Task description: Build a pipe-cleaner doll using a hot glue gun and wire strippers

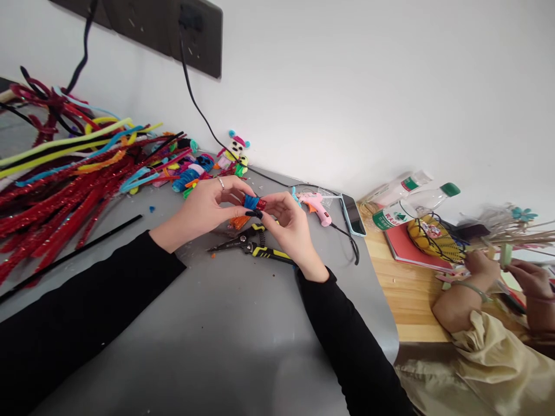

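Between both hands, above the grey table (234, 323), is a small figure of wound pipe cleaners (251, 203), blue on one side and red on the other. My left hand (206, 199) pinches its blue side between thumb and fingers. From the right, my right hand (288, 222) closes on the red end, its fingertips hiding part of it. A pair of pliers (247, 245) with black and yellow handles lies just beneath the hands. Close by is an orange fuzzy piece (239, 222), partly covered by my left hand.
Loose pipe cleaners (87, 173) pile up at the left, with finished fuzzy dolls (235, 149) by the wall. A pink glue gun (315, 206) and a phone (353, 215) lie right of my hands. A co-worker's hands (483, 268) work at the wooden table (407, 297).
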### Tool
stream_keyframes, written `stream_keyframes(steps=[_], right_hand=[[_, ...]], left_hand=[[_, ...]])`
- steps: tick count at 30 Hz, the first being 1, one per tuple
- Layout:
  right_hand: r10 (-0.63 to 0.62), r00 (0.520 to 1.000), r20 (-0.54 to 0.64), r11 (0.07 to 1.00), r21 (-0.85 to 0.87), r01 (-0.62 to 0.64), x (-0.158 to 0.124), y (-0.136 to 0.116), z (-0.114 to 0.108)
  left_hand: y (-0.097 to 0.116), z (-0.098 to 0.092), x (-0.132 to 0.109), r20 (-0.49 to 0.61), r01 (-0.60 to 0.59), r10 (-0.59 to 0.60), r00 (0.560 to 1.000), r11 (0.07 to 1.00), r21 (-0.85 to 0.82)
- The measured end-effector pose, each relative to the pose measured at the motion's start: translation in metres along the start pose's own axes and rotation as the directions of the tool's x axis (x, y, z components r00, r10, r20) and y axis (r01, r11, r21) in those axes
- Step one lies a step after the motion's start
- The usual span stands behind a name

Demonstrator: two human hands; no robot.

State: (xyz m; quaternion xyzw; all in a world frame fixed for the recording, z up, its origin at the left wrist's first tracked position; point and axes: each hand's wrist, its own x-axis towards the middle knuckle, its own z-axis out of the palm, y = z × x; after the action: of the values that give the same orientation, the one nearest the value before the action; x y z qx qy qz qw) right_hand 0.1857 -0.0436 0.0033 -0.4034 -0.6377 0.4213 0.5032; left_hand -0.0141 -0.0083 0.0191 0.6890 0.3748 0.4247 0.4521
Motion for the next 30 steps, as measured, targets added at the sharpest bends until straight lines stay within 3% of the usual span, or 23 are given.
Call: stream_keyframes(steps=[11,20,30], right_hand=[[0.026,0.999,0.040,1.000,-0.003,-0.025,0.000,-0.006,-0.003],[0.023,0.992,0.124,0.999,0.034,-0.027,-0.001,-0.005,-0.005],[0.050,0.995,0.081,0.998,0.043,-0.053,0.000,-0.004,-0.005]], left_hand=[[-0.005,-0.004,0.002,0.070,0.024,-0.023,0.997,1.000,-0.016],[-0.006,-0.010,0.005,0.201,0.039,-0.036,0.979,0.999,-0.012],[-0.003,-0.007,0.003,0.162,0.025,-0.024,0.987,1.000,-0.009]])
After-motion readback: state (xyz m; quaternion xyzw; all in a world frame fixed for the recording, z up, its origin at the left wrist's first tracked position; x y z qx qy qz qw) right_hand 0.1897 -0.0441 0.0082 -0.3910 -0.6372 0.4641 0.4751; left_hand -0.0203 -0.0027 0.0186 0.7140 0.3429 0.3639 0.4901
